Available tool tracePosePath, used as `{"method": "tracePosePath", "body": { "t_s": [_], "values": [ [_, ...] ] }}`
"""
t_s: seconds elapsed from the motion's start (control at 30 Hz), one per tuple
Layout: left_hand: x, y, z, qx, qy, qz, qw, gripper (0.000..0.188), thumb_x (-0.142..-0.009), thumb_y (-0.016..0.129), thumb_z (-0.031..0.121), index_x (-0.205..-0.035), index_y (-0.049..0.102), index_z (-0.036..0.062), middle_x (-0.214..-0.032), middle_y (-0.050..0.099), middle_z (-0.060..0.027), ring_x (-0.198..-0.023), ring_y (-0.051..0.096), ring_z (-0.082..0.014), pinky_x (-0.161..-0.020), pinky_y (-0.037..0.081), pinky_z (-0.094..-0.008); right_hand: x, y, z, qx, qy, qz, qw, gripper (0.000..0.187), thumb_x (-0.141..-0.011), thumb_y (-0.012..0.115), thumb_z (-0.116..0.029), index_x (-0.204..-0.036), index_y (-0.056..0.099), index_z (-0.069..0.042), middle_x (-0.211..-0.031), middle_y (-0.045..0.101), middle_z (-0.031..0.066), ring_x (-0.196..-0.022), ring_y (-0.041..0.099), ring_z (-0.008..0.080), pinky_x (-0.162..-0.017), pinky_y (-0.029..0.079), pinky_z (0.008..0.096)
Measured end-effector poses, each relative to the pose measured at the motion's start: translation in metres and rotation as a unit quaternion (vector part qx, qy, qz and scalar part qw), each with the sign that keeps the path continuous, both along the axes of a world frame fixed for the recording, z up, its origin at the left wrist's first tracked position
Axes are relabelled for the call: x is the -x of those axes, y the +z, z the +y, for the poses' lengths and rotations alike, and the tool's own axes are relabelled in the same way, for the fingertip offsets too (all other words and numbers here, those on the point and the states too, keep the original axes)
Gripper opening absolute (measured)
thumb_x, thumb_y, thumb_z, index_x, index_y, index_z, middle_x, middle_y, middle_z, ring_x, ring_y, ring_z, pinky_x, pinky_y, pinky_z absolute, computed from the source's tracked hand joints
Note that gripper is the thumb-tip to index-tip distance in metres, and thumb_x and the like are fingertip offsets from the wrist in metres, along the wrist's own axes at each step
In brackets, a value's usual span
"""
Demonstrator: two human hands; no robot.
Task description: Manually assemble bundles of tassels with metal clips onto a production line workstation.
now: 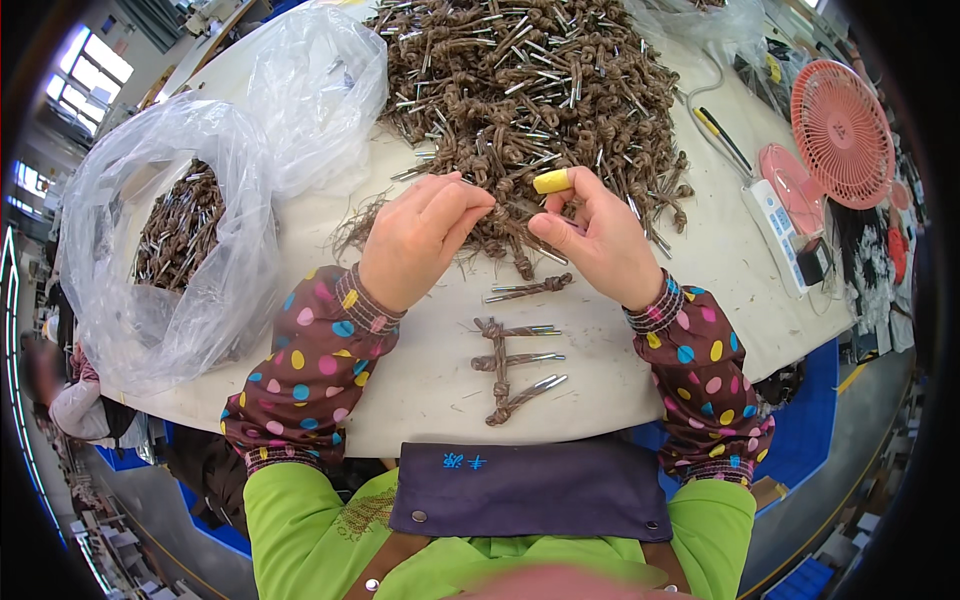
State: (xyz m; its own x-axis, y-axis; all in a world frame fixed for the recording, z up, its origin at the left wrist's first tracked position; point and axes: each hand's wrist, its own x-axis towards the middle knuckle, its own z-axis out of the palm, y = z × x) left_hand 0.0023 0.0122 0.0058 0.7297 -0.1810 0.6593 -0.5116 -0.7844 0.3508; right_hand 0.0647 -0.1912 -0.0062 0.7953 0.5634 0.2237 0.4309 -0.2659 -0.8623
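Note:
My left hand (425,238) is raised over the table, its thumb and fingertips pinched together. Whatever lies in that pinch is too small to make out. Facing it, my right hand (600,240) has curled fingers with the thumb close to them, and yellow tape (551,181) wraps its index finger. What the right fingers hold is hidden. Just beyond both hands rises a large pile of brown knotted cords (530,110) with silver metal tips. Nearer to me lies a single knotted cord (530,288), and below it several more knotted cords (515,360) are laid out.
At the left, a clear plastic bag (235,260) holds more cords, with another crumpled plastic bag (320,100) behind it. To the right are a pink fan (842,135), a white power strip (775,232) and a yellow-black pen-like tool (724,140). Loose fibres lie on the pale table (420,390).

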Motion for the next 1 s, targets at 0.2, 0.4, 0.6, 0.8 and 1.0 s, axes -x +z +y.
{"method": "tracePosePath", "body": {
  "t_s": [0.2,0.4,0.6,0.8,1.0],
  "values": [
    [-0.003,0.0,0.001,-0.048,-0.051,-0.059,0.996,0.013,-0.076,0.067,0.002,-0.085,0.058,0.0052,-0.078,0.061,-0.0045,-0.074,0.062,-0.0231,-0.082,0.054,-0.0369,0.002,0.014,0.0,0.025,-0.012,-0.214,0.976,0.023,-0.08,0.071,-0.023,-0.083,0.06,-0.003,-0.071,0.055,0.0062,-0.057,0.055,0.0142,-0.052,0.043,0.0257],
    [-0.002,0.001,0.001,-0.061,-0.079,-0.049,0.994,0.011,-0.077,0.066,-0.001,-0.085,0.059,0.0026,-0.081,0.063,-0.0068,-0.074,0.061,-0.0249,-0.086,0.052,-0.04,0.002,0.017,0.0,0.082,-0.006,-0.329,0.941,0.026,-0.075,0.073,-0.03,-0.076,0.059,-0.007,-0.069,0.054,0.0027,-0.054,0.056,0.0195,-0.049,0.043,0.0284],
    [-0.003,-0.003,0.001,-0.08,-0.096,-0.045,0.991,0.011,-0.077,0.066,-0.002,-0.085,0.059,0.002,-0.081,0.063,-0.006,-0.074,0.061,-0.0239,-0.086,0.052,-0.0395,0.002,0.018,0.001,0.121,-0.001,-0.391,0.913,0.027,-0.073,0.073,-0.031,-0.072,0.056,-0.01,-0.068,0.053,0.0002,-0.054,0.055,0.018,-0.047,0.042,0.0284],
    [-0.002,-0.008,0.001,-0.055,-0.06,-0.045,0.996,0.012,-0.077,0.065,-0.002,-0.086,0.059,0.0021,-0.082,0.063,-0.0069,-0.075,0.062,-0.0243,-0.083,0.052,-0.038,0.002,0.013,0.001,0.109,-0.009,-0.386,0.916,0.025,-0.073,0.074,-0.029,-0.077,0.059,-0.01,-0.071,0.056,-0.0001,-0.053,0.053,0.0133,-0.048,0.041,0.0259],
    [0.002,-0.007,-0.001,0.072,0.067,0.005,0.995,0.012,-0.079,0.063,-0.001,-0.091,0.06,0.0018,-0.085,0.064,-0.0104,-0.077,0.063,-0.026,-0.074,0.051,-0.0303,0.006,-0.006,0.001,-0.032,0.034,0.1,0.994,0.036,-0.075,0.076,-0.03,-0.091,0.062,-0.001,-0.081,0.063,0.0028,-0.065,0.054,0.0064,-0.061,0.044,0.0222]
  ]
}}
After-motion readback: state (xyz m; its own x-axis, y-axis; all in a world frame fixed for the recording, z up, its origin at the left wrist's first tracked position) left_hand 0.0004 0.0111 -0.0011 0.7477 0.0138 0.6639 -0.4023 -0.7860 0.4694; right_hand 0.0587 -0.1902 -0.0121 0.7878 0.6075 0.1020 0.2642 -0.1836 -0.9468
